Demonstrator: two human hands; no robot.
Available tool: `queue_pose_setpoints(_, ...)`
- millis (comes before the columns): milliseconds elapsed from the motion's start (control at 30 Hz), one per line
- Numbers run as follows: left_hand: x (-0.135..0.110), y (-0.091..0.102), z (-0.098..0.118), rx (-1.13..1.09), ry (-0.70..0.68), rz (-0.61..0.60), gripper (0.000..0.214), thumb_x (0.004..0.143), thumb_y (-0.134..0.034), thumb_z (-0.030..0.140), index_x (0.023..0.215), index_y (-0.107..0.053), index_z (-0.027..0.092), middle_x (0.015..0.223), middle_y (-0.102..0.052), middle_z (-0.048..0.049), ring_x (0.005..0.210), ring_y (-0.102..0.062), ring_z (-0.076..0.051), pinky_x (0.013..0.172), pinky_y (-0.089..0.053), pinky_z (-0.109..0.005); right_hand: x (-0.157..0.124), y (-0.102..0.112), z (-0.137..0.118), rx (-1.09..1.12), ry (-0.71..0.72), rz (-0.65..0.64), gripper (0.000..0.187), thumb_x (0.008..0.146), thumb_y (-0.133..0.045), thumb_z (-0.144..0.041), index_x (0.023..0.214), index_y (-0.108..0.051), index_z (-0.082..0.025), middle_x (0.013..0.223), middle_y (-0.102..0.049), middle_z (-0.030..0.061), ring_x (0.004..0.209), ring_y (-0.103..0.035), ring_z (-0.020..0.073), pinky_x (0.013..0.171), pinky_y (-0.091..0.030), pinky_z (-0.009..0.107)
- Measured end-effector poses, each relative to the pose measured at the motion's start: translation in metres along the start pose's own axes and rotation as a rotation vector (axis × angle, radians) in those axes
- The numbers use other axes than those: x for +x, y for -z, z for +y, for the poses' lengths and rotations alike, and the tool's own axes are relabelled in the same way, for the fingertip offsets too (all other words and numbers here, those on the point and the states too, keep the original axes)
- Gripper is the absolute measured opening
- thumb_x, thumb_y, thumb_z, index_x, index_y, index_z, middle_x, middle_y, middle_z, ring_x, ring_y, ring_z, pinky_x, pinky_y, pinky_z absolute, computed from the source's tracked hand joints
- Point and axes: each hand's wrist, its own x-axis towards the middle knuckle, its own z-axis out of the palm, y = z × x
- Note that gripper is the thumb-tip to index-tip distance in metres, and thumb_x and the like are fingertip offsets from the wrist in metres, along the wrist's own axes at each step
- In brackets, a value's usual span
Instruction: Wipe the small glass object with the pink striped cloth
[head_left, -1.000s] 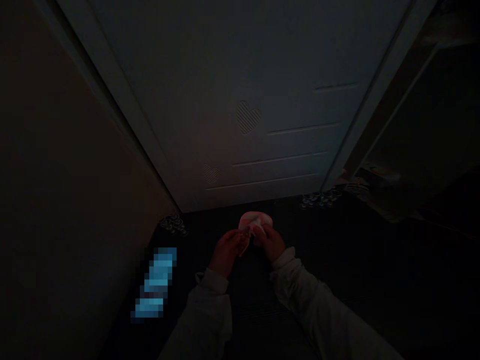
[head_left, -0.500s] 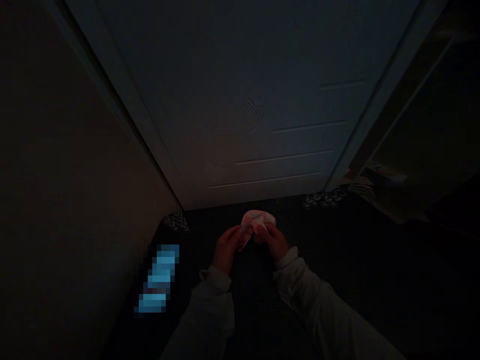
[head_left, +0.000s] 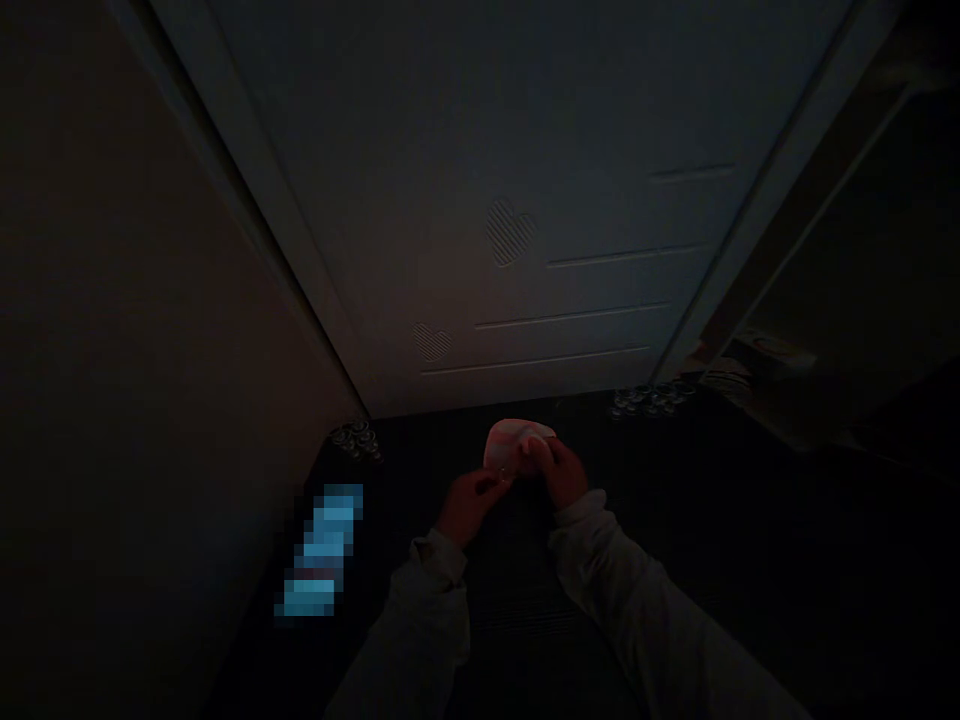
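Note:
In the dim head view, a pale, pinkish rounded piece (head_left: 504, 440), lit reddish, is between my two hands over the dark surface (head_left: 517, 580). It looks soft or thin, but its exact kind cannot be made out. My right hand (head_left: 564, 474) grips its right side, the thumb lying across it. Fingers of my left hand (head_left: 469, 505) are pinched together at its lower left edge, where a small bright spot shows. Long pale sleeves cover both forearms.
A light panel (head_left: 600, 290) with embossed hearts and grooves rises behind my hands. Clusters of shiny rings stand at its lower left (head_left: 356, 440) and lower right (head_left: 649, 400). A blurred, glowing blue rectangle (head_left: 322, 550) lies left, beside a wall (head_left: 150, 400).
My left hand has moved slightly down and right along the piece's lower edge. The piece has turned a little, and more of its left face shows. My right hand keeps its grip.

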Motion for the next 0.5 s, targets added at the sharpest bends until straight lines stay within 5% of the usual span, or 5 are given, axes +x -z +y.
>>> queue_pose_setpoints(133, 0.005, 0.017, 0.0, -0.074, -0.074, 0.208, 0.026, 0.072, -0.051, 0.036, 0.085, -0.065, 0.018, 0.098, -0.059, -0.004, 0.094, -0.052, -0.018, 0.084, -0.037, -0.029, 0.015, 0.014, 0.017, -0.059, -0.069, 0.203, 0.035, 0.067, -0.046, -0.046, 0.078, -0.059, -0.016, 0.077, -0.059, 0.0064, 0.075, -0.053, 0.0206, 0.067, -0.041, 0.032)
queue_pose_setpoints(300, 0.01, 0.035, -0.017, 0.032, -0.08, 0.424, 0.024, 0.069, -0.055, 0.034, 0.081, -0.065, 0.016, 0.087, -0.059, -0.0047, 0.087, -0.055, -0.017, 0.081, -0.039, -0.029, 0.019, 0.033, 0.026, -0.186, 0.098, 0.443, 0.036, 0.063, -0.051, -0.035, 0.091, -0.055, -0.013, 0.095, -0.052, 0.0112, 0.092, -0.048, 0.023, 0.081, -0.038, 0.039)
queue_pose_setpoints(400, 0.011, 0.038, -0.026, 0.08, -0.047, 0.506, 0.021, 0.07, -0.054, 0.031, 0.08, -0.064, 0.015, 0.083, -0.061, -0.0047, 0.082, -0.056, -0.016, 0.077, -0.041, -0.029, -0.009, 0.057, 0.018, -0.264, 0.243, 0.468, 0.029, 0.068, -0.047, -0.033, 0.09, -0.054, -0.016, 0.094, -0.051, 0.0094, 0.094, -0.047, 0.0228, 0.082, -0.038, 0.041)
queue_pose_setpoints(500, 0.011, 0.038, -0.033, 0.206, -0.043, 0.5, 0.019, 0.069, -0.055, 0.031, 0.075, -0.063, 0.016, 0.079, -0.061, -0.0044, 0.076, -0.057, -0.016, 0.072, -0.042, -0.029, -0.067, 0.106, 0.014, -0.388, 0.362, 0.517, 0.027, 0.071, -0.049, -0.035, 0.092, -0.054, -0.018, 0.101, -0.049, 0.0092, 0.099, -0.045, 0.0249, 0.084, -0.036, 0.045)
